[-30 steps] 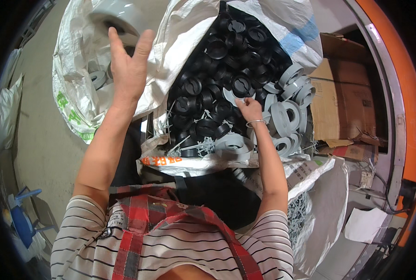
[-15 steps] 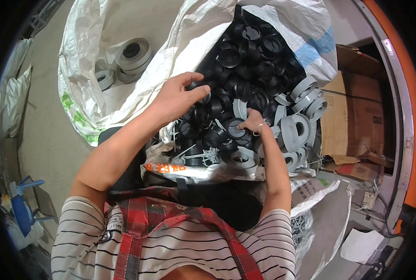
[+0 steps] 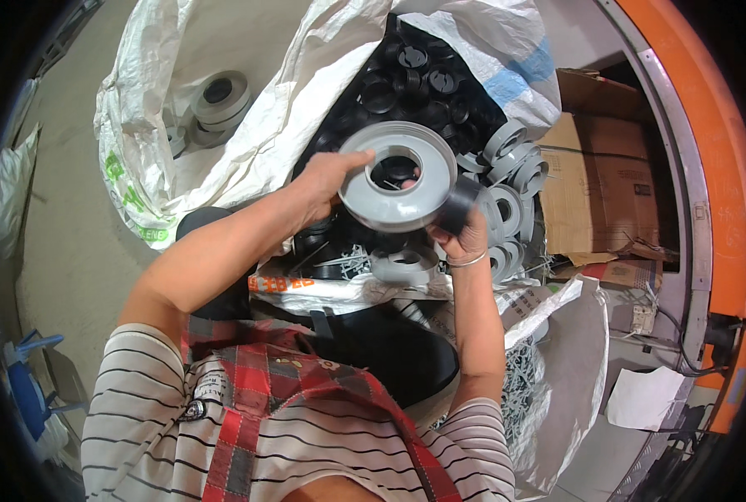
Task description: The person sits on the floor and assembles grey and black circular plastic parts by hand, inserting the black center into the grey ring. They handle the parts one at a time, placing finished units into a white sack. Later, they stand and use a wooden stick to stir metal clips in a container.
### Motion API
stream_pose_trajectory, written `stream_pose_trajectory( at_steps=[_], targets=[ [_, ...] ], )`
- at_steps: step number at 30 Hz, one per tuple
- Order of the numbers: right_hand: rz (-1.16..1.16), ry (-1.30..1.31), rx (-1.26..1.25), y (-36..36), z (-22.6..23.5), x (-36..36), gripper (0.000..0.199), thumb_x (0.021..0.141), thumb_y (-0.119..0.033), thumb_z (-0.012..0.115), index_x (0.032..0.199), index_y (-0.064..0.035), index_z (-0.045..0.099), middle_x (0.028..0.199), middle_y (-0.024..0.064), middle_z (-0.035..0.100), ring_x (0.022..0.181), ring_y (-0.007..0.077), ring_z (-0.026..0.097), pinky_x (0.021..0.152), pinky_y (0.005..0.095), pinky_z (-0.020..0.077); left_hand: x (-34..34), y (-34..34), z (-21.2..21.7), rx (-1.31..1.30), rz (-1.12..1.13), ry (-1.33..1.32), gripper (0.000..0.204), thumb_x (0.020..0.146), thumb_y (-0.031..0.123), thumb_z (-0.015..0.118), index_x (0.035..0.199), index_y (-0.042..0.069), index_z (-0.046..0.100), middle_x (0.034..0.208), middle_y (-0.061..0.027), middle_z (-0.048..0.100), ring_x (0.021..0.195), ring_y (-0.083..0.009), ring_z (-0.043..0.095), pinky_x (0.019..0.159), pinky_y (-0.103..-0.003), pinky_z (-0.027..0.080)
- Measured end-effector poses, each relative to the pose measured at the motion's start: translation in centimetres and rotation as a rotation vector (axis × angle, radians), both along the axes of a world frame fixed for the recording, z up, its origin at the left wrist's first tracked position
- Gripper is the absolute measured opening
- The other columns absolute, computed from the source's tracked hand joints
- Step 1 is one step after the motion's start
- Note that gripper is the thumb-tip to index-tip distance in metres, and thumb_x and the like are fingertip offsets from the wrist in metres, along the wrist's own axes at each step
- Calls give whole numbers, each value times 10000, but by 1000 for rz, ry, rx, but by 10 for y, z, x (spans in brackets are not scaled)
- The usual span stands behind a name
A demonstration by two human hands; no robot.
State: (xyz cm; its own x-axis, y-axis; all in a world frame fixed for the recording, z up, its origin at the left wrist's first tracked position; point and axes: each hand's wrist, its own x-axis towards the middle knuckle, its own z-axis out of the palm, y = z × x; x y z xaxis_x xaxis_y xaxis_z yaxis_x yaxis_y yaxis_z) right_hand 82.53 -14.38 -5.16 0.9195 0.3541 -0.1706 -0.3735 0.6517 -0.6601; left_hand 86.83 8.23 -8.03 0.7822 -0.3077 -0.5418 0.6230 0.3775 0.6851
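At frame centre, the left hand (image 3: 329, 180) pinches a grey ring (image 3: 398, 205) by its left side while the right hand (image 3: 465, 238) grips a blurred black piece (image 3: 459, 205) at the ring's right — seemingly a pairing step, the next move likely calling for aligning the two.

Blurry black cap (image 3: 458, 206) in right grip (image 3: 467, 239)
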Motion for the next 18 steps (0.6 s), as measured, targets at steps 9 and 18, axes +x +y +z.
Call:
stream_pose_trajectory(
  at_steps=[9, 18],
  targets=[
    [-408, -98, -996, 20, -2, 3, 205, 763, -71, 736, 916, 38, 655, 667, 14, 593, 420, 74, 462, 373, 222, 365, 0, 7, 5, 192, -96, -383, 371, 805, 156, 661, 1113, -19, 553, 933, -106, 636, 891, -198, 632, 755, -345, 549],
    [-218, -491, -1597, 50, 6, -2, 861, 606, -372, 824, 1224, 117, 477, 1035, 210, 511, 1031, 338, 509, 889, 390, 443, -10, 11, 24, 71, -207, -384, 434, 835, 284, 681, 1098, -42, 570, 935, -95, 630, 779, -150, 628, 619, -312, 537]
  ],
)
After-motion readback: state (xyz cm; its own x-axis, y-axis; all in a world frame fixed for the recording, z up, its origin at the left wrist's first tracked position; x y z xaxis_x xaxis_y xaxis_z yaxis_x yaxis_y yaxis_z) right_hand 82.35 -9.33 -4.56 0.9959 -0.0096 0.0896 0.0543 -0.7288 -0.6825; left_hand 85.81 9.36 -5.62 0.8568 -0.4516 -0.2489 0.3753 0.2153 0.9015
